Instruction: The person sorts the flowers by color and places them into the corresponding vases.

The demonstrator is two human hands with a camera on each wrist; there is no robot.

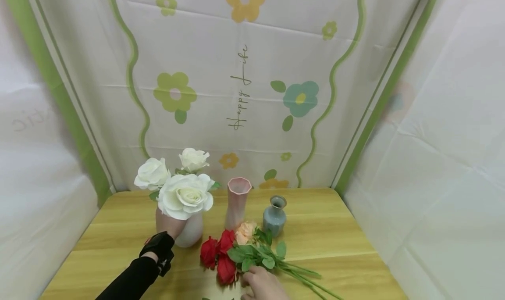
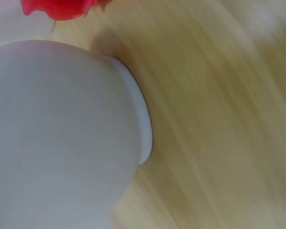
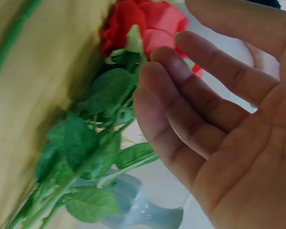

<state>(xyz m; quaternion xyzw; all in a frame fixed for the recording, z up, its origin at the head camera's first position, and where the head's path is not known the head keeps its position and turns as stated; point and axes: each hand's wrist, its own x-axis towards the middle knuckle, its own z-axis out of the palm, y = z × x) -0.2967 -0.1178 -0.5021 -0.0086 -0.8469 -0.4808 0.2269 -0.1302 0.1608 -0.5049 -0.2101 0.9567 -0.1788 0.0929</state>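
At the left of the table, three white roses stand above a pale, rounded vase. My left hand is at the neck of this vase, its fingers hidden behind the largest bloom. The left wrist view shows the smooth vase body and its base close up, but not the hand. Red roses and a peach rose lie with green stems in front of the other vases. Beside their leaves is my right hand; in the right wrist view its fingers are extended, nothing between them.
A tall pink vase stands upright in the middle, and a small blue-grey vase to its right. Stems reach toward the table's front right. Printed white cloth closes off the back and sides of the wooden table.
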